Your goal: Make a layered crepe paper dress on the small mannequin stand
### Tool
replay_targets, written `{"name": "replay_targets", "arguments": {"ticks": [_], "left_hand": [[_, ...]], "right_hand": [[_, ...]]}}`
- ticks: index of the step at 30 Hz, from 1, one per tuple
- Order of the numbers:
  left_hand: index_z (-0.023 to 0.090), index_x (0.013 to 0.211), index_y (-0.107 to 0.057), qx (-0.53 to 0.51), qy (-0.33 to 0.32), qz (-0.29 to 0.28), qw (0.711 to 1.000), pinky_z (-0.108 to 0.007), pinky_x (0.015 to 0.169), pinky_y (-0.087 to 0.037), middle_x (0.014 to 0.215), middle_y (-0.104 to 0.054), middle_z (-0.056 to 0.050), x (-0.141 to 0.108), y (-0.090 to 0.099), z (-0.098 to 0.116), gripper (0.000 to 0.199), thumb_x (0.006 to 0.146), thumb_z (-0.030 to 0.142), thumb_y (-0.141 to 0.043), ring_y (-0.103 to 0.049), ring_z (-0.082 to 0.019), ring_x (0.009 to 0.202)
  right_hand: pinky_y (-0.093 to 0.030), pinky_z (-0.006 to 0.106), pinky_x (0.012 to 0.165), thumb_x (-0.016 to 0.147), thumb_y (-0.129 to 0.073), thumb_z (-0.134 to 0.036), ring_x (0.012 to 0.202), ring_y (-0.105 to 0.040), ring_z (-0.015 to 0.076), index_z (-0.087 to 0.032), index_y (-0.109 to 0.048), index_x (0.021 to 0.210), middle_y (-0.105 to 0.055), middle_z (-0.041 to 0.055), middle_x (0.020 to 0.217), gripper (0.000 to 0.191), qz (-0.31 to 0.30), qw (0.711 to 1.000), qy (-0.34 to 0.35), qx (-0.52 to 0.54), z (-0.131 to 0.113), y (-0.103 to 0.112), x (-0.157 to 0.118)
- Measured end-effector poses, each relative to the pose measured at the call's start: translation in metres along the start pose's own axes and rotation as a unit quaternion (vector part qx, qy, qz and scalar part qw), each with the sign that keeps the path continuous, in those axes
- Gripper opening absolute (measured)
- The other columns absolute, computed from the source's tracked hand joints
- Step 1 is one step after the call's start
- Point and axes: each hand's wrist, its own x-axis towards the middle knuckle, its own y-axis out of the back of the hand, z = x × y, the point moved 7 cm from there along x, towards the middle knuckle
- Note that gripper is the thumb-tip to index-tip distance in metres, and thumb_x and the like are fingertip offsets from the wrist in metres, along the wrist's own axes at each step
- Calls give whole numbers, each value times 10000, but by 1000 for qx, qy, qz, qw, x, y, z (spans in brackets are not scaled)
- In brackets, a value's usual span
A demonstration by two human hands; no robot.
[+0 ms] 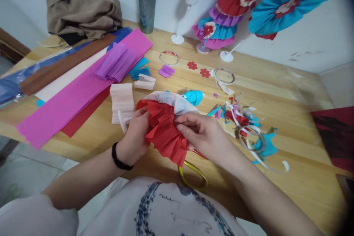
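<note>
Both hands hold a gathered red crepe paper ruffle (166, 132) above the near edge of the table. My left hand (139, 131) is closed around its left side, the fingers partly hidden behind the paper. With thumb and fingertips together, my right hand (199, 129) pinches the ruffle's upper right edge. A whitish gathered paper piece (166, 99) shows just behind the red one; whether they are joined I cannot tell. Yellow-handled scissors (193, 177) lie beneath, partly covered by the ruffle. Beyond my hands is a blue paper piece (195, 97).
Long crepe paper strips (80, 96) cover the left side. Tape rolls (224, 76), red paper flowers (205, 73) and scraps (243, 118) lie to the right. Along the wall stand a dark bottle (148, 2), a brown cloth (83, 9) and stands with paper dresses (226, 14).
</note>
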Motion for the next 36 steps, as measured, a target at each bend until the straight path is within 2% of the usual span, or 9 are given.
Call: {"name": "replay_targets", "arguments": {"ticks": [7, 13, 16, 22, 27, 30, 36], "left_hand": [[195, 699, -588, -1, -17, -11, 1000, -274, 640, -517, 672, -659, -8, 1, -1, 3, 158, 634, 202, -732, -687, -213, 766], [192, 732, -597, 10, -3, -1, 1000, -273, 651, -515, 744, -688, -26, 1, 4, 2, 60, 701, 158, -634, -679, -186, 728], [192, 758, -617, 16, -10, -6, 1000, -279, 672, -527, 781, -699, -29, 1, 3, 2, 81, 691, 148, -632, -669, -176, 718], [197, 742, -625, 19, -12, -17, 1000, -249, 567, -474, 741, -693, -29, -2, 1, 3, 167, 609, 198, -725, -681, -217, 767], [189, 799, -684, 67, -26, -61, 996, -284, 658, -515, 815, -727, -45, -9, -5, 7, 226, 611, 276, -772, -687, -230, 792], [181, 780, -677, 83, -28, -69, 994, -305, 707, -529, 825, -733, -45, -11, -3, 7, 231, 592, 263, -785, -695, -245, 840], [172, 761, -676, 69, -40, -79, 994, -270, 667, -516, 779, -724, -23, -13, -3, 10, 237, 562, 184, -804, -690, -218, 824]], "right_hand": [[-489, 295, 604, 848, -556, -292, 646, -620, 161, -168, -691, 883, -723, 59, 805, 186, 31, 999, 12, 7, 2, 5, -2], [-484, 284, 585, 860, -549, -306, 630, -610, 156, -167, -704, 893, -728, 62, 802, 211, 55, 998, 23, 5, 0, 7, -7], [-462, 274, 561, 855, -551, -301, 596, -580, 143, -169, -697, 864, -718, 51, 770, 197, 47, 999, 18, 3, 0, 6, -6], [-466, 283, 584, 839, -546, -278, 605, -567, 147, -181, -677, 802, -704, 38, 751, 166, 20, 999, 22, -19, 6, 2, -1], [-490, 302, 615, 840, -549, -302, 633, -603, 165, -180, -691, 826, -720, 51, 777, 188, 22, 999, 19, -20, 9, 3, 0], [-482, 292, 596, 844, -552, -311, 621, -600, 160, -180, -691, 825, -721, 47, 771, 192, 21, 1000, 19, -12, 8, 3, -1], [-427, 256, 515, 840, -561, -290, 564, -552, 130, -180, -686, 820, -693, 27, 719, 167, 16, 1000, 20, 1, 1, 1, -2]]}}
